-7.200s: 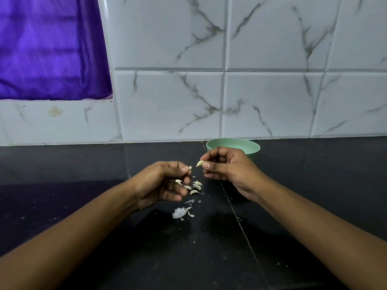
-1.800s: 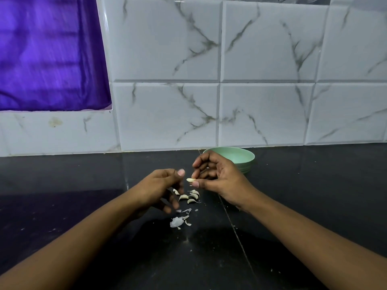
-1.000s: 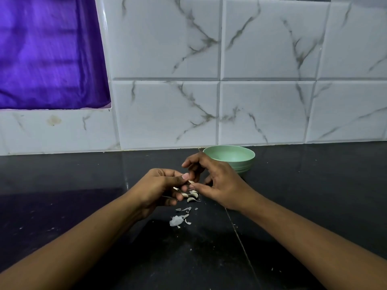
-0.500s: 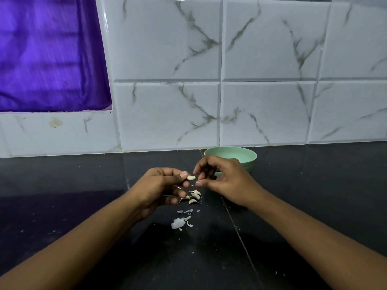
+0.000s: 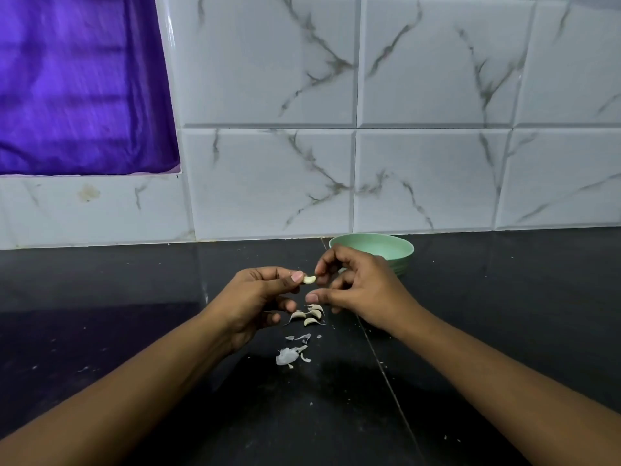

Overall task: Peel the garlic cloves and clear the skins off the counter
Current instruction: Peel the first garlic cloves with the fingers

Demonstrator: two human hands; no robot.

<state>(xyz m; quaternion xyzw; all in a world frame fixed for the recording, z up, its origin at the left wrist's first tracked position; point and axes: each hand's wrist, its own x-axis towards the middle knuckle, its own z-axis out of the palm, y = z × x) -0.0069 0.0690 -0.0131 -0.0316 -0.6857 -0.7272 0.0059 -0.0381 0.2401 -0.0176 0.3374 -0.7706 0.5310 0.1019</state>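
A small pale garlic clove (image 5: 309, 280) is held above the black counter (image 5: 134, 297) between my two hands. My left hand (image 5: 255, 297) pinches its left end with the thumb and a fingertip. My right hand (image 5: 359, 290) has its fingers curled, the fingertips nipping the clove's right end while the thumb sits lower. Below the hands lie several unpeeled cloves (image 5: 311, 316) in a small cluster. Loose white skins (image 5: 289, 354) lie just nearer to me on the counter.
A pale green bowl (image 5: 396, 247) stands behind my right hand, close to the marble-tiled wall (image 5: 403, 163). A purple cloth (image 5: 77, 82) hangs at the upper left. Tiny skin flecks dot the counter.
The clove was pinched in my right hand alone; my left hand has come up and taken its other end. The cloves and skins on the counter have not moved.
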